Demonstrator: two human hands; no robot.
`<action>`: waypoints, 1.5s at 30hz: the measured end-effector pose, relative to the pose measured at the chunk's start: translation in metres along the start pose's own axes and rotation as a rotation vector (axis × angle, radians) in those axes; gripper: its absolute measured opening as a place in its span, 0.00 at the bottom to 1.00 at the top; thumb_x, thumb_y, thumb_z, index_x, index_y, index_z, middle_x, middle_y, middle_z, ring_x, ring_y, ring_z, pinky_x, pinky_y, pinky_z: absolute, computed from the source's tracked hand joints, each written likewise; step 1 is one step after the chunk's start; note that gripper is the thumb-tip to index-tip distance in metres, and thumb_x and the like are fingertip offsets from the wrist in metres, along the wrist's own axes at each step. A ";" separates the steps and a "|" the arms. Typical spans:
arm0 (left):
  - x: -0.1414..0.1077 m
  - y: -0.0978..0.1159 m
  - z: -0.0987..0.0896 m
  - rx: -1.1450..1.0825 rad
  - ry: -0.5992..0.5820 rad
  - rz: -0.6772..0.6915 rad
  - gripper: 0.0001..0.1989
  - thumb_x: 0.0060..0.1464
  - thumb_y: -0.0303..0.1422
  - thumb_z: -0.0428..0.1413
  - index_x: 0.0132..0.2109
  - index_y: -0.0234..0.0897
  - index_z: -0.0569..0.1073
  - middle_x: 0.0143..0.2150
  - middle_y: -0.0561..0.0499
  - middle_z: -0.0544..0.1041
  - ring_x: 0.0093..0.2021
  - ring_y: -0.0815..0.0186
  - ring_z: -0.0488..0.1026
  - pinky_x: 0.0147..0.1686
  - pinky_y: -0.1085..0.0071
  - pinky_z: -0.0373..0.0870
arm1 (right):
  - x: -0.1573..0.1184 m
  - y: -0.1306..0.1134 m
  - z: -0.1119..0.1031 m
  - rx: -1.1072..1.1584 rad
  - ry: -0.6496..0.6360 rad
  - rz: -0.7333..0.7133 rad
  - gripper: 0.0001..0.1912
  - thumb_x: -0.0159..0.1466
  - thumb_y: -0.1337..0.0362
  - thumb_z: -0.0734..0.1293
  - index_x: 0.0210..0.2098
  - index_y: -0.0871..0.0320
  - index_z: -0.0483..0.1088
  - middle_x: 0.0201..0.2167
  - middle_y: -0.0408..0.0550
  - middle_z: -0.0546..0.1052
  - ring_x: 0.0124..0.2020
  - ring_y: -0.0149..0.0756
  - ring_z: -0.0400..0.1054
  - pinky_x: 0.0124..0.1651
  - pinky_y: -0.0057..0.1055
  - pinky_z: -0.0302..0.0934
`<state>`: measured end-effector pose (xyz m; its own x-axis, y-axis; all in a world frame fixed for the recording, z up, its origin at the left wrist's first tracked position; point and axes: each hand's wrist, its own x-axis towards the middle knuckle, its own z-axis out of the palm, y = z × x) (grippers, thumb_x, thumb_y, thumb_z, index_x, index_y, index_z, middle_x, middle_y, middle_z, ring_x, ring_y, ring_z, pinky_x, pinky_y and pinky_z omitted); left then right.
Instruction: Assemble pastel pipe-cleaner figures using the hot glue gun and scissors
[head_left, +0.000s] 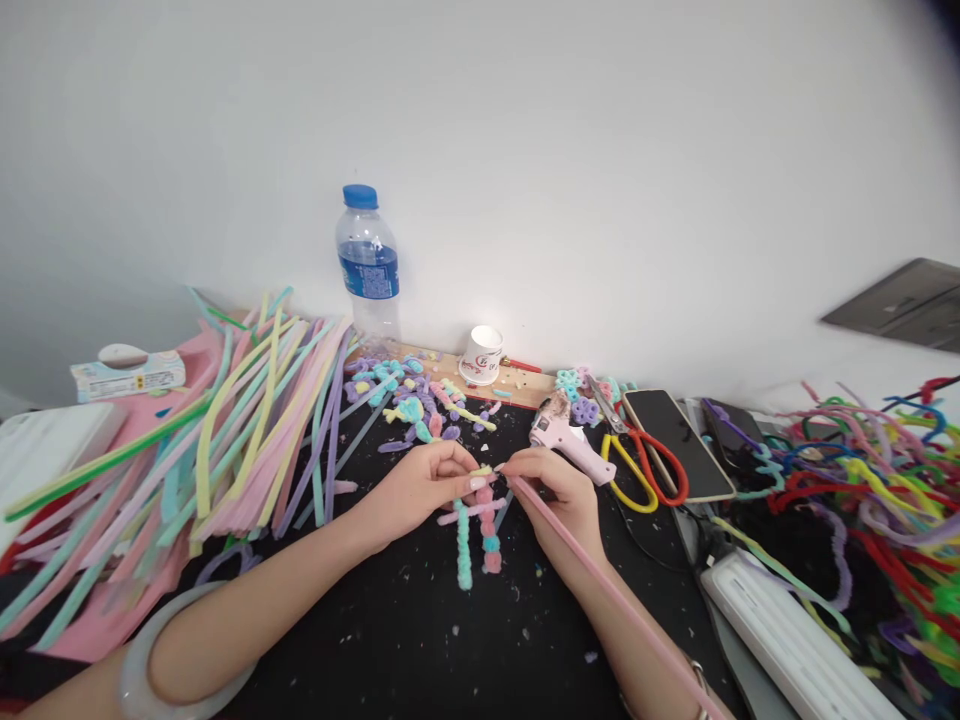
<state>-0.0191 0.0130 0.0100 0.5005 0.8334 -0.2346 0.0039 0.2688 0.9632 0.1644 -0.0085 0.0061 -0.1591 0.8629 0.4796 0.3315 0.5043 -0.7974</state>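
My left hand (427,487) pinches the top of a small figure made of pipe cleaners, a bit of yellow showing at the fingertips. Two strands hang below it, one turquoise (463,550) and one mostly pink (491,535), crossed by a short pinkish-purple piece. Close beside it, my right hand (559,500) is closed on the end of a long pink pipe cleaner (600,580), which runs back along the right forearm. The fingertips of both hands nearly meet above the black mat (450,650).
Pastel pipe cleaners (255,430) lie in a pile at left. Behind are a bottle (367,265), a paper cup (481,355) and twisted pieces (409,410). Rightward lie a glue gun (566,440), scissors (660,465), a phone (679,445), a white power strip (795,635) and colourful pipe cleaners (885,500).
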 end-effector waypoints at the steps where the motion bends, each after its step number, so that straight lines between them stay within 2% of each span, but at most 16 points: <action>1: 0.000 0.000 0.000 -0.014 0.000 -0.002 0.08 0.51 0.35 0.57 0.33 0.34 0.67 0.29 0.51 0.76 0.28 0.69 0.69 0.23 0.77 0.59 | 0.000 0.000 0.000 -0.010 -0.004 -0.021 0.08 0.59 0.74 0.65 0.33 0.57 0.74 0.32 0.48 0.74 0.33 0.34 0.69 0.35 0.30 0.62; 6: 0.001 -0.002 -0.001 -0.064 -0.009 -0.005 0.09 0.52 0.36 0.56 0.36 0.35 0.68 0.27 0.52 0.76 0.24 0.71 0.67 0.19 0.79 0.55 | -0.001 -0.002 -0.002 -0.049 -0.033 -0.070 0.10 0.60 0.75 0.63 0.34 0.57 0.74 0.33 0.49 0.74 0.34 0.35 0.69 0.37 0.30 0.63; 12: 0.001 -0.002 -0.002 -0.011 0.005 -0.016 0.10 0.51 0.35 0.57 0.40 0.35 0.70 0.30 0.51 0.77 0.32 0.67 0.72 0.27 0.76 0.63 | 0.003 -0.005 0.001 -0.011 -0.131 -0.066 0.11 0.61 0.75 0.62 0.35 0.56 0.74 0.34 0.49 0.74 0.37 0.34 0.69 0.39 0.30 0.63; 14: 0.001 -0.003 -0.001 0.002 0.019 0.011 0.09 0.51 0.34 0.57 0.39 0.35 0.71 0.30 0.51 0.77 0.32 0.66 0.73 0.30 0.74 0.65 | 0.003 -0.006 0.001 -0.008 -0.139 -0.036 0.09 0.60 0.74 0.63 0.34 0.57 0.74 0.34 0.48 0.72 0.35 0.33 0.68 0.34 0.28 0.63; 17: -0.001 -0.003 0.001 0.029 0.058 0.074 0.07 0.50 0.33 0.58 0.36 0.34 0.72 0.32 0.50 0.77 0.32 0.66 0.74 0.33 0.71 0.68 | 0.002 -0.007 0.002 -0.035 -0.147 0.031 0.05 0.59 0.70 0.65 0.34 0.57 0.72 0.32 0.46 0.69 0.26 0.29 0.62 0.25 0.26 0.58; 19: -0.002 -0.003 0.002 0.071 0.081 0.115 0.07 0.50 0.33 0.58 0.35 0.34 0.72 0.32 0.50 0.78 0.32 0.65 0.74 0.33 0.70 0.68 | -0.001 -0.008 0.003 -0.083 -0.146 0.065 0.04 0.58 0.68 0.66 0.34 0.57 0.71 0.29 0.44 0.68 0.23 0.28 0.58 0.23 0.26 0.56; 24: -0.003 -0.001 0.003 0.191 0.136 0.159 0.07 0.51 0.33 0.57 0.36 0.34 0.74 0.32 0.50 0.77 0.32 0.64 0.74 0.32 0.70 0.68 | -0.006 -0.010 0.005 -0.213 -0.095 0.141 0.05 0.56 0.69 0.65 0.32 0.57 0.64 0.24 0.40 0.66 0.22 0.29 0.58 0.25 0.26 0.55; 27: -0.003 -0.001 0.003 0.180 0.132 0.166 0.07 0.51 0.34 0.57 0.36 0.35 0.74 0.32 0.50 0.77 0.33 0.64 0.74 0.33 0.70 0.68 | -0.005 -0.010 0.005 -0.248 -0.128 0.144 0.03 0.57 0.70 0.62 0.28 0.56 0.62 0.22 0.40 0.65 0.22 0.29 0.58 0.25 0.26 0.54; 31: -0.003 0.000 0.003 0.195 0.129 0.165 0.07 0.51 0.34 0.57 0.35 0.35 0.74 0.32 0.50 0.77 0.32 0.64 0.73 0.32 0.71 0.67 | -0.004 -0.010 0.002 -0.268 -0.174 0.097 0.08 0.58 0.73 0.58 0.24 0.57 0.61 0.22 0.40 0.64 0.24 0.29 0.59 0.27 0.27 0.54; 34: -0.003 0.000 0.003 0.222 0.136 0.158 0.08 0.51 0.34 0.57 0.36 0.34 0.74 0.32 0.50 0.77 0.32 0.64 0.73 0.31 0.71 0.67 | -0.004 -0.009 0.002 -0.299 -0.187 0.108 0.08 0.56 0.74 0.58 0.23 0.56 0.59 0.21 0.40 0.62 0.23 0.29 0.58 0.27 0.26 0.52; 38: -0.002 -0.001 0.003 0.197 0.110 0.162 0.08 0.51 0.34 0.56 0.37 0.34 0.74 0.34 0.49 0.77 0.34 0.64 0.74 0.35 0.70 0.69 | -0.006 -0.008 0.005 -0.297 -0.163 0.212 0.07 0.55 0.68 0.64 0.28 0.55 0.58 0.21 0.37 0.62 0.20 0.27 0.55 0.22 0.25 0.51; 41: -0.001 -0.002 0.003 0.194 0.100 0.155 0.08 0.52 0.33 0.56 0.37 0.34 0.74 0.34 0.49 0.78 0.34 0.64 0.74 0.33 0.70 0.69 | -0.005 -0.009 0.006 -0.258 -0.154 0.197 0.14 0.53 0.65 0.68 0.36 0.55 0.60 0.24 0.37 0.64 0.20 0.27 0.56 0.22 0.24 0.52; 43: -0.001 -0.002 0.003 0.201 0.103 0.152 0.08 0.51 0.34 0.56 0.37 0.34 0.74 0.34 0.48 0.78 0.34 0.63 0.75 0.33 0.70 0.70 | -0.005 -0.010 0.006 -0.219 -0.178 0.136 0.11 0.55 0.66 0.67 0.37 0.55 0.63 0.25 0.39 0.67 0.21 0.27 0.58 0.23 0.24 0.54; 45: -0.001 -0.001 0.002 0.198 0.107 0.150 0.08 0.51 0.34 0.56 0.37 0.34 0.74 0.35 0.48 0.79 0.35 0.62 0.75 0.35 0.69 0.70 | -0.006 -0.009 0.006 -0.187 -0.169 0.099 0.02 0.59 0.67 0.64 0.34 0.56 0.66 0.25 0.41 0.70 0.22 0.28 0.61 0.25 0.25 0.57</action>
<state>-0.0178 0.0109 0.0091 0.4137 0.9060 -0.0893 0.1113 0.0471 0.9927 0.1568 -0.0181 0.0084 -0.2653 0.9088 0.3221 0.5167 0.4161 -0.7483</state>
